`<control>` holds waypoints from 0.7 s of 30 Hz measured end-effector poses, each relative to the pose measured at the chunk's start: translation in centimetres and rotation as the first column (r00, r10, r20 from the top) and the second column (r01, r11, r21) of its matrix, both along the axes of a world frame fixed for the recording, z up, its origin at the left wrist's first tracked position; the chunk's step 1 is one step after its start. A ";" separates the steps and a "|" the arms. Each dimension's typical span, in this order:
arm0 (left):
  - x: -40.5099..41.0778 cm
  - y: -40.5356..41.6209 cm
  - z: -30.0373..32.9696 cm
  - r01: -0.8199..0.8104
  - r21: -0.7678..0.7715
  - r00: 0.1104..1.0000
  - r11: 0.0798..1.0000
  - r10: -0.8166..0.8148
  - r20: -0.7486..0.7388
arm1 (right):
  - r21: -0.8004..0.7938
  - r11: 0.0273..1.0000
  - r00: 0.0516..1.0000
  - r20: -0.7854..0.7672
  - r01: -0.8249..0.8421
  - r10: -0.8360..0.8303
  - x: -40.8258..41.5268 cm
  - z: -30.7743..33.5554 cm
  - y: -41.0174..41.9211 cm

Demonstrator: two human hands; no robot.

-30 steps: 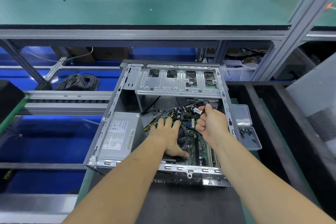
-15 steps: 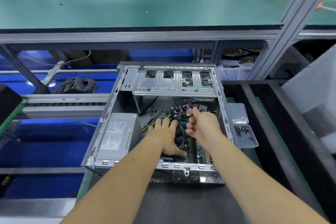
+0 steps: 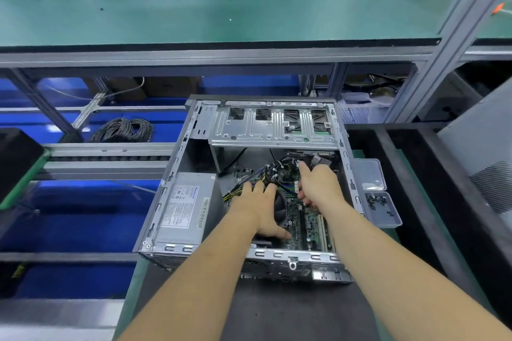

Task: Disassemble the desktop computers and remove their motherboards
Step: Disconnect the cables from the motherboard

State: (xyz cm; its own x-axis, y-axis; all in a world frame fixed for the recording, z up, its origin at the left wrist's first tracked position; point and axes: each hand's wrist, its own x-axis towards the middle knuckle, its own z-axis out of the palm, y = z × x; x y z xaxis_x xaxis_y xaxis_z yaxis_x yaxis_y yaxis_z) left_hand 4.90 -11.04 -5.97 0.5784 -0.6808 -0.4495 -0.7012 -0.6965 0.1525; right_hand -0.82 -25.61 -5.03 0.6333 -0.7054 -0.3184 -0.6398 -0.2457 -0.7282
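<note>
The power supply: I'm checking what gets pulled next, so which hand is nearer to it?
Left. The left hand rests on the fan just right of the power supply; the right hand is farther right, among the cables.

Counts: 1 open desktop case [image 3: 177, 174] at ctr frame; 1 motherboard [image 3: 310, 225] inside; 1 silver PSU [image 3: 185, 207] at case's left; 1 drive cage [image 3: 274, 126] w/ 4 cutouts; 1 CPU fan [image 3: 280, 209]. 2 hands in case: left hand [image 3: 259, 209], right hand [image 3: 318, 184]. 1 clear 2-compartment screw box [image 3: 378, 194] right of case. 1 coil of black cable [image 3: 124, 130] mid-left. Screws too small to count.
</note>
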 end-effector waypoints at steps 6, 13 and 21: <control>1.2 0.5 0.9 -0.161 -0.364 0.972 0.917 0.212 0.103 | -0.159 0.910 0.914 -0.206 -0.384 0.350 1.1 -1.0 0.4; 3.6 -0.3 -0.1 -0.432 -0.406 0.894 0.805 0.441 -0.076 | 0.038 0.815 0.816 0.002 -0.578 0.579 1.7 -1.1 1.0; 4.9 -1.1 -0.1 -0.564 -0.468 0.817 0.681 0.542 -0.195 | 0.210 0.825 0.849 0.209 -0.524 0.486 1.9 -1.0 1.7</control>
State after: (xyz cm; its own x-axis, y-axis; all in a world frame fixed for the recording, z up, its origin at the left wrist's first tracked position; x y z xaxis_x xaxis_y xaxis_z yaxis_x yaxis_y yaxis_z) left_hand 9.75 -12.11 -6.07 0.9107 -0.3709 -0.1819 -0.1989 -0.7796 0.5939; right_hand 1.13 -23.92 -6.04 0.9296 -0.1826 -0.3201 -0.3630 -0.3046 -0.8806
